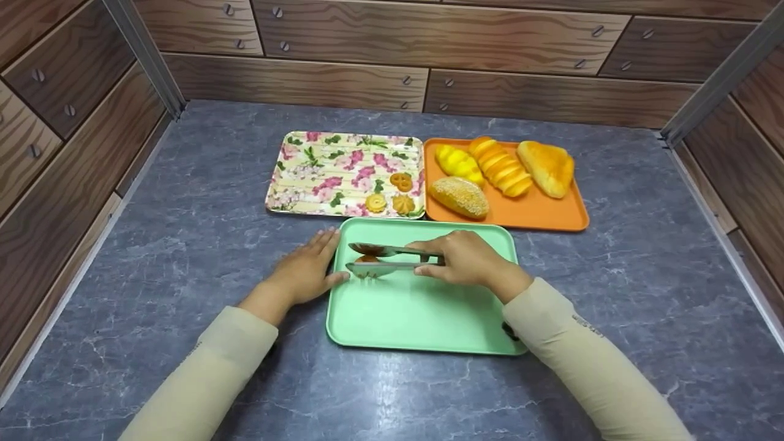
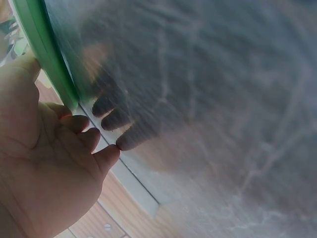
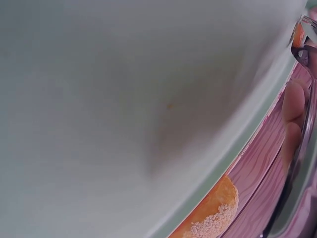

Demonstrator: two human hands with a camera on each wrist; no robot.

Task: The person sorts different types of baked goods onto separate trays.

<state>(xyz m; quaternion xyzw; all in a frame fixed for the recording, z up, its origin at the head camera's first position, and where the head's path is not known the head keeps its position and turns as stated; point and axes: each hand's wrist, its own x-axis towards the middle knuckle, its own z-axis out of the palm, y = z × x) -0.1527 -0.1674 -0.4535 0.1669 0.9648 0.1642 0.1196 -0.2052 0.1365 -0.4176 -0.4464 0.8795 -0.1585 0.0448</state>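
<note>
My right hand [image 1: 468,257] grips metal tongs [image 1: 401,266] above the upper left of the green tray [image 1: 422,318]. Between the tongs' ends shows a small orange-brown piece [image 1: 367,260], mostly hidden by them; its kind cannot be told. In the right wrist view, fingers [image 3: 293,101] lie along the tongs [image 3: 302,144], and an orange bit [image 3: 298,35] shows at their far end. At the tray's left edge rests my left hand [image 1: 304,269], with its fingers extended on the table and its thumb at the rim. The left wrist view has this hand [image 2: 54,148] against the green rim [image 2: 47,54].
Behind the green tray lies a flowered tray [image 1: 318,165] with a pretzel-shaped cookie [image 1: 401,181] and two other cookies [image 1: 375,203]. Beside it, an orange tray [image 1: 527,214] holds several breads, including a seeded roll [image 1: 459,197]. Wood-patterned walls [image 1: 343,82] enclose the table.
</note>
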